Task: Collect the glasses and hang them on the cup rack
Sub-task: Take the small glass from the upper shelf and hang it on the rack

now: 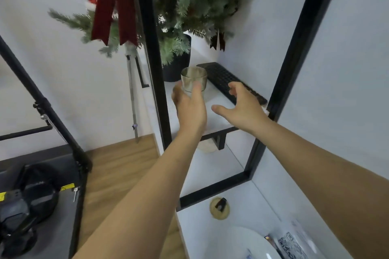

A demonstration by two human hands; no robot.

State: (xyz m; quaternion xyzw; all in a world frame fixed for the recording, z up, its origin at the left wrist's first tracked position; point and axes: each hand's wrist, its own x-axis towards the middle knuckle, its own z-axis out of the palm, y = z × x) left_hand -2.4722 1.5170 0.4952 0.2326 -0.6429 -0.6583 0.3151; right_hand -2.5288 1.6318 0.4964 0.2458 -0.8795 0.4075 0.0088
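Right now I am holding the glass [193, 79] in my left hand [190, 109], thumb on one side and fingers wrapping the other, clamped low around its base while its open mouth is pointing up above the white shelf [212, 94]. My right hand [242, 109] is hovering just beside it with fingers spread and gripping nothing, close over the black keyboard [227, 80]. I am judging the main risk to be the low grip: the glass looks smooth, and with most of it standing above my fingers it could tip or slide out as I am pulling it back. The black frame post [155, 69] is standing just to the left of my wrist, so a careless swing could knock the rim against it. Tree branches [185, 6] are hanging overhead and could snag it if I am lifting too high. I am not seeing the cup rack anywhere yet.
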